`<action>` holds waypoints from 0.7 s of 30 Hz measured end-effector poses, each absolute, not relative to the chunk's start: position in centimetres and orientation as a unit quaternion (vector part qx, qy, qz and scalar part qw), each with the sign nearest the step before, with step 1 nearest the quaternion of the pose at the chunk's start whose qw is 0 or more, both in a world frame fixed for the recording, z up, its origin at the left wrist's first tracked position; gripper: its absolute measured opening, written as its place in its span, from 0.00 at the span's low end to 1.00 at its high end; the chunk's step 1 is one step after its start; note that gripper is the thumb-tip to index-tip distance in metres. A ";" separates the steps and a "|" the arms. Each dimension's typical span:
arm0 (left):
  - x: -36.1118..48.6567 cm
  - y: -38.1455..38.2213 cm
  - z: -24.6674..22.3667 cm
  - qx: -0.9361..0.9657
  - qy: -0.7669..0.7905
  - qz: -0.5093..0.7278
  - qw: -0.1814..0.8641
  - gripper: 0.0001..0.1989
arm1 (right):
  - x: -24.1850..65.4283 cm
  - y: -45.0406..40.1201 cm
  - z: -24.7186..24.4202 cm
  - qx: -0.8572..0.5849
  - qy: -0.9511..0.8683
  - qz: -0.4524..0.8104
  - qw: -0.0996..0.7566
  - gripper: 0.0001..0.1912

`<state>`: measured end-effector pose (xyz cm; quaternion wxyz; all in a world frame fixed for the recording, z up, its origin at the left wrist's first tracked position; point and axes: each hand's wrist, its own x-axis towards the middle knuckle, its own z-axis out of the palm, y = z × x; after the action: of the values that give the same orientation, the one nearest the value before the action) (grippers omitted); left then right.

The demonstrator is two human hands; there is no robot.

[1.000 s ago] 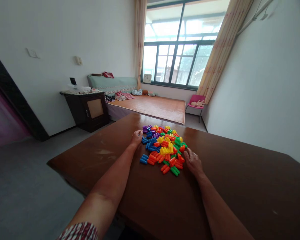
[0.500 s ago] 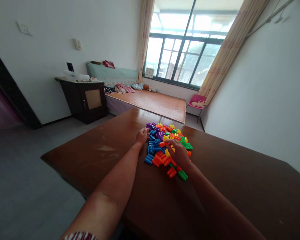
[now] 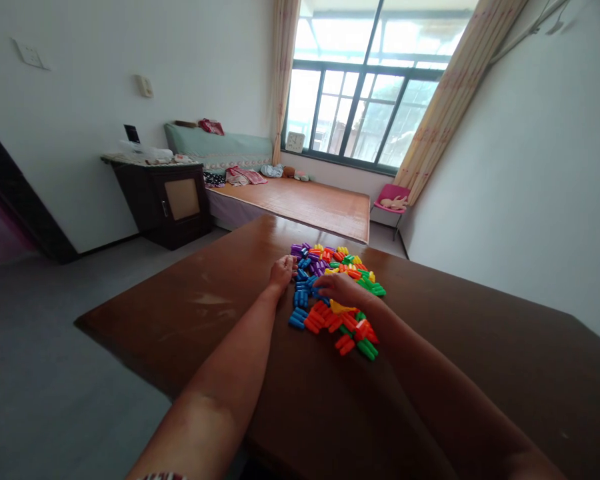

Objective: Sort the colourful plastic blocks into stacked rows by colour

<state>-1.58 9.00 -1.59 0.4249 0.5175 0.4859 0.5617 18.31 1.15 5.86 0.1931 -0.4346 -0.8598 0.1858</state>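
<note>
A pile of colourful plastic building pieces, each like joined short tubes, lies on the brown table. My left hand (image 3: 283, 271) rests at the pile's left edge, fingers loosely bent and touching or close to the purple pieces (image 3: 300, 251) and blue pieces (image 3: 301, 298). Over the middle of the pile, my right hand (image 3: 341, 288) reaches leftward, its fingertips down on a blue piece (image 3: 316, 292). Beneath its wrist are a yellow piece (image 3: 341, 307) and orange pieces (image 3: 323, 316). Green pieces (image 3: 373, 287) lie to the right; the right palm hides part of the pile.
The brown table (image 3: 460, 333) has a wide glossy top. Behind it stand a bed with a woven mat (image 3: 305, 200), a dark cabinet (image 3: 165, 200) and a pink chair (image 3: 393, 198) beneath the window.
My right hand has shifted left, from an orange piece to the blue one. Orange pieces near its wrist now show more. My left hand stays at the pile's edge.
</note>
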 end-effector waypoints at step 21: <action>-2.3 8.9 -0.9 0.547 0.486 0.538 0.418 0.23 | 45.9 1.4 -3.6 -0.741 -0.508 -0.020 0.439 0.21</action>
<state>-2.30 8.91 -0.94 0.4183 0.5470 0.4860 0.5382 45.88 1.36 -3.60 0.4391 -0.7408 -0.5080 -0.0200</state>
